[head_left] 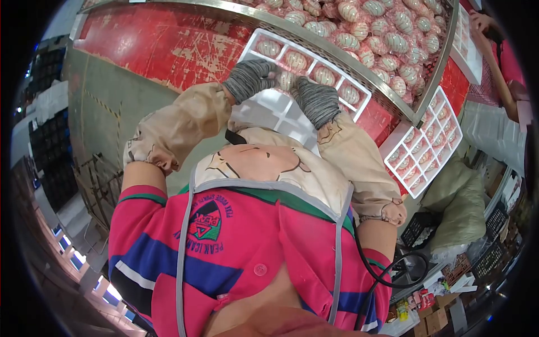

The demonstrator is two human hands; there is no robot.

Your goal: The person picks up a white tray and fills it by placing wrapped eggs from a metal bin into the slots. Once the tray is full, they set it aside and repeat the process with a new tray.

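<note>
A white divided tray (264, 106) lies in front of me, with wrapped round items (324, 76) in its far row and bare cells nearer my body. My left hand (251, 78), in a grey knitted glove, reaches over the tray with its fingertips closed on a pale round item in clear film (285, 82). From the other side, my right hand (316, 100), gloved alike, has its fingers folded against the same item. Both hands hold it between them over the tray; the right fingertips are partly hidden.
A metal-rimmed bin (387, 92) heaped with the same wrapped items stands beyond the tray. A filled white tray (422, 143) sits on the worn red table (168, 42) at right. Another person's arm (497, 67) shows at the far right, beside a white box (467, 50).
</note>
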